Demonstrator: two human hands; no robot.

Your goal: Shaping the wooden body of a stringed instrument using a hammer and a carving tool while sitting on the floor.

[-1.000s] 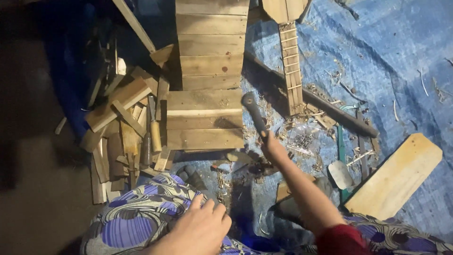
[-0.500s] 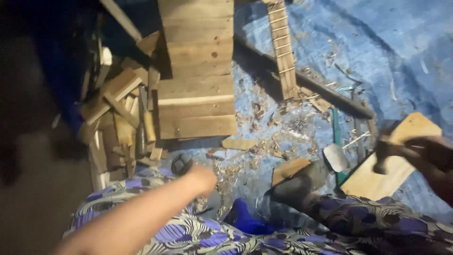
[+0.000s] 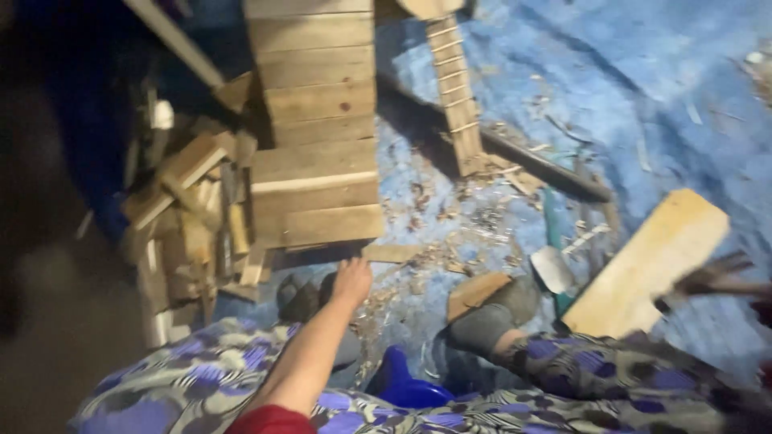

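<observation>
My left hand (image 3: 352, 281) stretches forward with nothing in it. Its fingertips are at the near edge of a panel of nailed planks (image 3: 314, 120), next to a thin wood strip (image 3: 390, 253). At the far right edge my right hand (image 3: 716, 277) is badly blurred. It seems to grip a dark-handled tool just past the end of a pale board (image 3: 651, 257). I sit on a blue tarp (image 3: 643, 96) strewn with wood chips (image 3: 474, 233), and my patterned trousers fill the foreground.
A heap of scrap wood blocks (image 3: 185, 209) lies left of the panel. A slim fretted wooden neck (image 3: 454, 96) and a dark bar (image 3: 531, 161) lie beyond the chips. A green-handled scraper (image 3: 553, 265), a small wood block (image 3: 474, 293) and my grey-socked foot (image 3: 490, 317) are close by.
My right hand has swung with the tool from the chip pile to the far right, past the pale board. My left arm has reached from my lap to the panel's edge.
</observation>
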